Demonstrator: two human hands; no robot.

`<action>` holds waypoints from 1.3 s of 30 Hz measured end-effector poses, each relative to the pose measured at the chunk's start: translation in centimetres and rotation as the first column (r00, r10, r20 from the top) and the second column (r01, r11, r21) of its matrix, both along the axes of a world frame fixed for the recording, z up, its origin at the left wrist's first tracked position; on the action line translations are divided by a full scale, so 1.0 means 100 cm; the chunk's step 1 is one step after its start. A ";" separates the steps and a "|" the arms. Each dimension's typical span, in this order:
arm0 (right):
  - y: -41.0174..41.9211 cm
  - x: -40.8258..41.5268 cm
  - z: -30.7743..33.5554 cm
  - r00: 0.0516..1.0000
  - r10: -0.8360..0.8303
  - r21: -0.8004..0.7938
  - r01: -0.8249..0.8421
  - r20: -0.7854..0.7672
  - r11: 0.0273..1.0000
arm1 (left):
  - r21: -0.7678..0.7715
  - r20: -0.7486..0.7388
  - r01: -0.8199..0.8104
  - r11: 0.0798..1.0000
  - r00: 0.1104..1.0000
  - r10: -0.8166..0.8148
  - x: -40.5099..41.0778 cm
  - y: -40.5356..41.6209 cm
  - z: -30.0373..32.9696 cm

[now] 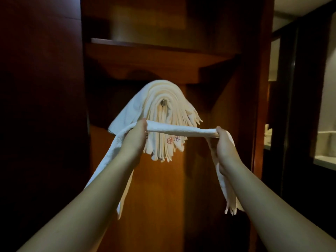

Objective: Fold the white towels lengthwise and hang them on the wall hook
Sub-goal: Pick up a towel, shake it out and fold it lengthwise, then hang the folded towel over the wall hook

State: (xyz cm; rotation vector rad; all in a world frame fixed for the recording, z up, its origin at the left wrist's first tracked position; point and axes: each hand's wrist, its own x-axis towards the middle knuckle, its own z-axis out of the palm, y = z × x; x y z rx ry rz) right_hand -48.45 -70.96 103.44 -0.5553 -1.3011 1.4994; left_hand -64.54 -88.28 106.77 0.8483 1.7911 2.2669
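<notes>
Wood-panelled wall (209, 106), towel (178, 130) taut, ends free

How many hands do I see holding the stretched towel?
2. The left hand grips the stretched towel at its left end, the right hand at its right end, before the towels already hanging.

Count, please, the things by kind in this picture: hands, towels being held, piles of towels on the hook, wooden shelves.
Bare hands: 2, left hand and right hand
White terry towel stretched between the hands: 1
Pile of white folded towels draped over the hook: 1
Brown wooden shelf: 1
Total: 5
</notes>
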 end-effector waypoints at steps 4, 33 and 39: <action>0.027 -0.048 0.044 0.999 0.011 0.014 -0.010 -0.049 1.000 | -0.026 -0.132 0.055 0.998 0.990 -0.058 -0.041 0.013 0.029; 0.234 -0.276 0.244 0.988 0.098 0.309 -0.058 -0.116 0.949 | 0.275 -0.209 -0.234 0.932 0.932 0.296 -0.291 0.150 0.208; 0.267 -0.291 0.194 0.980 0.192 0.163 -0.181 -0.056 0.970 | 0.077 -0.095 -0.156 0.985 0.982 0.163 -0.297 0.170 0.166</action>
